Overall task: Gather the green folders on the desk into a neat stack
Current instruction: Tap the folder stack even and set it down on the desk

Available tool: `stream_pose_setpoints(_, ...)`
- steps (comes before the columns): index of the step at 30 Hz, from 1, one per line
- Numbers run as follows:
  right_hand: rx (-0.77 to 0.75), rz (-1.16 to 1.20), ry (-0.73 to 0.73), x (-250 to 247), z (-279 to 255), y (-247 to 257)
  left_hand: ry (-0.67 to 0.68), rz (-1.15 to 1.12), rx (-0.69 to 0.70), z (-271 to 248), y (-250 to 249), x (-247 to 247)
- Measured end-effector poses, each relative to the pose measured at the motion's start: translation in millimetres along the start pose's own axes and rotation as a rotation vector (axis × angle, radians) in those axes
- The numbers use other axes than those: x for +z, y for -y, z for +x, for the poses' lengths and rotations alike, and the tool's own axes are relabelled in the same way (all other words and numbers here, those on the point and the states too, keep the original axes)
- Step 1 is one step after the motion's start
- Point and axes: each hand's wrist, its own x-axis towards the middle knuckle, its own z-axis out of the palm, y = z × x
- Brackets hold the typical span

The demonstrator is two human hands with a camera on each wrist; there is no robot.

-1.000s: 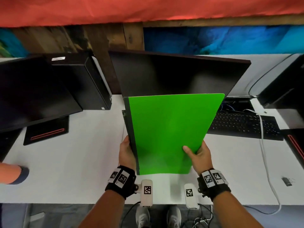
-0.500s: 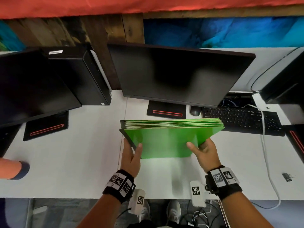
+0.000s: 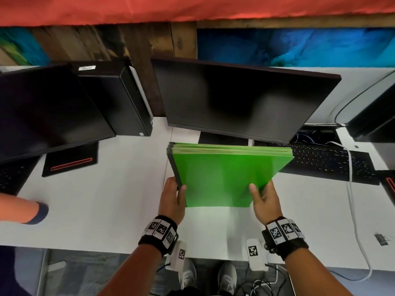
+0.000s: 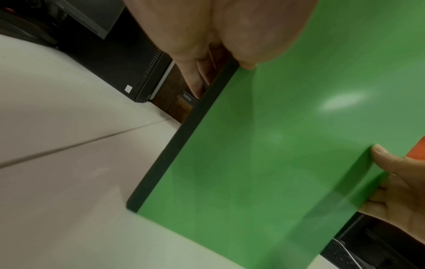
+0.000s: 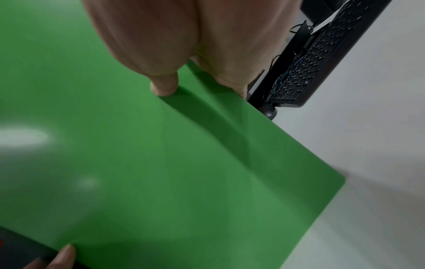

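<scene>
A stack of green folders [image 3: 224, 180] stands on its lower edge on the white desk [image 3: 106, 210], leaning away from me so its top edges show. My left hand [image 3: 173, 196] grips the dark spine side, thumb on the front face and fingers behind. On the opposite side my right hand [image 3: 264, 199] grips the open edge the same way. The left wrist view shows the stack [image 4: 276, 154] with the left hand [image 4: 220, 72] at its spine and the right hand [image 4: 395, 182] across. In the right wrist view the right hand [image 5: 200, 80] pinches the front folder [image 5: 161, 163], which creases there.
A black monitor [image 3: 235, 99] stands right behind the stack, with a keyboard [image 3: 329, 161] and white cable [image 3: 350, 189] to the right. A second monitor [image 3: 42, 114] and a PC tower [image 3: 119, 99] are at left. Another person's arm [image 3: 19, 208] rests at the left edge.
A second ago the stack's face stood tall toward me. It then dropped and tipped away so the top edges showed, and now it sits a little higher. Both hands kept their grip.
</scene>
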Motion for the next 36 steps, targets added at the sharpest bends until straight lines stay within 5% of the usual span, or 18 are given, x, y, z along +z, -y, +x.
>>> stream_pose_setpoints(8,0.097,-0.123,0.175,58,20,24,0.000,0.138,0.039,23,25,-73)
stream_pose_setpoints(14,0.209,-0.406,0.432,161,24,38,0.067,0.249,-0.289,33,96,-142)
stream_pose_setpoints(18,0.307,-0.508,0.458,231,19,35,0.085,0.259,-0.493,38,144,-170)
stream_pose_setpoints(29,0.355,-0.788,0.593,346,43,24,0.081,0.237,-0.737,65,246,-197)
stream_pose_setpoints(36,0.288,-0.928,0.582,365,36,19,0.091,0.305,-0.714,73,269,-191)
